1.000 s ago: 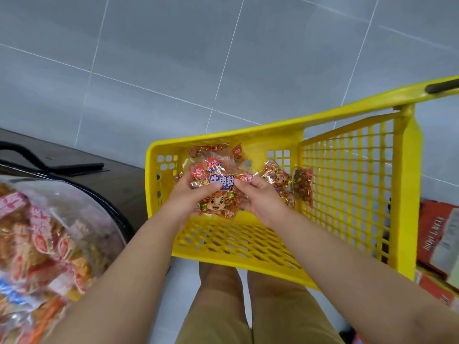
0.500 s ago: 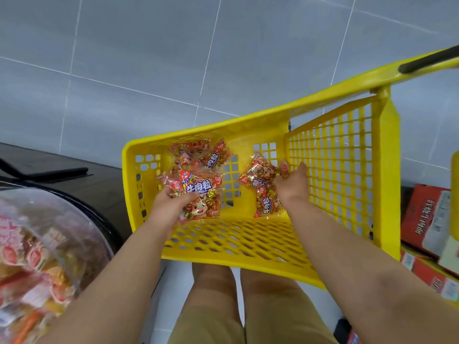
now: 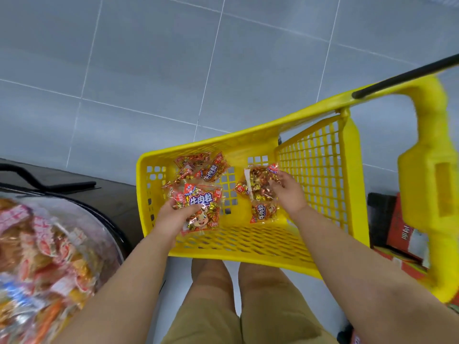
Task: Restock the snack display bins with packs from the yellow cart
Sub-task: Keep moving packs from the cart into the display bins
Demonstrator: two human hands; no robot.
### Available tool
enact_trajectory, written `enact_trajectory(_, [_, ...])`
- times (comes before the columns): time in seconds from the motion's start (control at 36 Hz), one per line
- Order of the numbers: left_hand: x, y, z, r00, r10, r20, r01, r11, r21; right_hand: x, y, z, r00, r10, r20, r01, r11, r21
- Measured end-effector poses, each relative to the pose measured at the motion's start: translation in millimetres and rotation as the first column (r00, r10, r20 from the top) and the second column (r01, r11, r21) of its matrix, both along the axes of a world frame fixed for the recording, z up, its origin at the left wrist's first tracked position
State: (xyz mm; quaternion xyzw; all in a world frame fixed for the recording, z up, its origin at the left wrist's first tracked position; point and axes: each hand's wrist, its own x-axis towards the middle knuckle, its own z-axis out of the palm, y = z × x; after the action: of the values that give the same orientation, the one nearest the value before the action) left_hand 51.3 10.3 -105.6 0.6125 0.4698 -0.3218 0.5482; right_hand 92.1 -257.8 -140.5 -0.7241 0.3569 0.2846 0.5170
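Observation:
The yellow cart [image 3: 320, 170] stands in front of me over grey floor tiles. My left hand [image 3: 173, 217] grips a clear red-and-gold snack pack [image 3: 201, 207] with a cartoon face, held over the cart's left side. My right hand [image 3: 288, 192] closes its fingers on a second pack [image 3: 255, 182] lying back side up on the right of the cart, with another pack [image 3: 263, 212] just below it. More packs [image 3: 201, 167] lie in the cart's far left corner. The snack display bin [image 3: 44, 254] at lower left is full of packs under a clear cover.
The cart's black handle bar [image 3: 407, 75] and thick yellow handle post [image 3: 432, 182] rise at right. Red cartons [image 3: 404, 232] sit on the floor behind the cart. A dark counter with a black bracket [image 3: 57, 184] borders the bin. My legs are below the cart.
My right hand let go of the pack held with both hands, reached to the cart's right side and took hold of another pack. My left hand kept its pack.

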Motion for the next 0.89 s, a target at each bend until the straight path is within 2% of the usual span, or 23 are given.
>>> enact_trajectory(0.03, [2,2,7,1.0,-0.001,0.016,0.001,1.0,-0.004,1,2,10,0.999,-0.045,-0.001,0.045,0.998,0.039])
enact_trajectory(0.19, [9,19,57,0.994,0.039,0.103,-0.04,0.999,0.006,12,21,73,1.0,-0.007,0.012,0.006,0.993,0.119])
enact_trajectory(0.39, [-3,46,115,0.959,0.195,0.206,-0.191,0.981,-0.039,15,60,141,0.967,0.217,0.134,-0.239,0.955,0.178])
enact_trajectory(0.58, [-43,65,174,0.883,0.336,0.328,-0.351,0.936,-0.014,17,108,198,0.887,0.435,0.155,-0.462,0.839,0.288])
enact_trajectory(0.72, [-93,70,203,0.766,0.51,0.392,-0.545,0.838,-0.025,10,134,225,0.906,0.377,0.194,-0.424,0.814,0.398])
enact_trajectory(0.83, [-142,71,213,0.591,0.674,0.444,-0.69,0.707,-0.156,-2,160,250,0.842,0.482,0.242,-0.539,0.767,0.348])
enact_trajectory(0.89, [-167,76,219,0.531,0.711,0.46,-0.749,0.648,-0.139,-11,174,260,0.833,0.515,0.201,-0.547,0.714,0.437])
